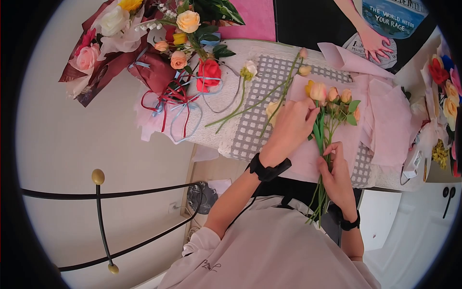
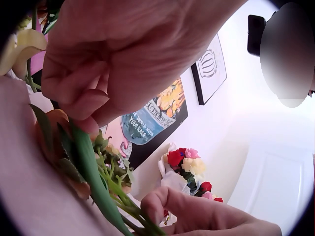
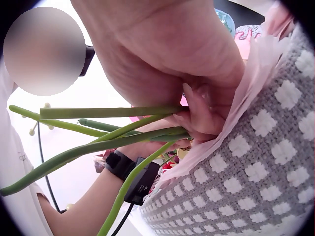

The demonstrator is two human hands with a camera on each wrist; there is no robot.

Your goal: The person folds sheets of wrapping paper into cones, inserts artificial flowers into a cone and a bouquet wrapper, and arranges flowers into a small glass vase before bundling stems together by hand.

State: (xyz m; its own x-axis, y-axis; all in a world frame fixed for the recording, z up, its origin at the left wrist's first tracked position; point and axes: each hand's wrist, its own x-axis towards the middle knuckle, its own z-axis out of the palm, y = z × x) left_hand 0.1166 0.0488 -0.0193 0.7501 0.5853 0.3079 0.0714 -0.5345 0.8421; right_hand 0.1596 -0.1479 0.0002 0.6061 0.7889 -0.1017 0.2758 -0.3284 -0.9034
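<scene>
My right hand [image 1: 337, 176] grips the gathered green stems [image 3: 113, 113] of a small bunch of artificial flowers, whose lower ends stick out below the fist toward my body. At the top of the bunch are peach rosebuds [image 1: 345, 96] and a yellow-peach flower [image 1: 317, 90]. My left hand [image 1: 291, 123] is at the flower heads, its fingers curled and fingertips pinching at the top of a broad green leaf [image 2: 91, 167], just under the yellow-peach flower. Pale pink wrapping paper [image 1: 301, 154] lies beneath the bunch. Left of the left hand lies a cream flower [image 1: 273, 110], partly covered.
A grey-and-white checked cloth [image 1: 243, 139] covers part of the table. Loose long-stemmed flowers [image 1: 248, 72] lie to the left, beside tangled ribbons [image 1: 180, 103] and a wrapped bouquet [image 1: 144, 67]. More pink paper [image 1: 390, 125] lies right; another bouquet [image 1: 450, 96] stands at far right.
</scene>
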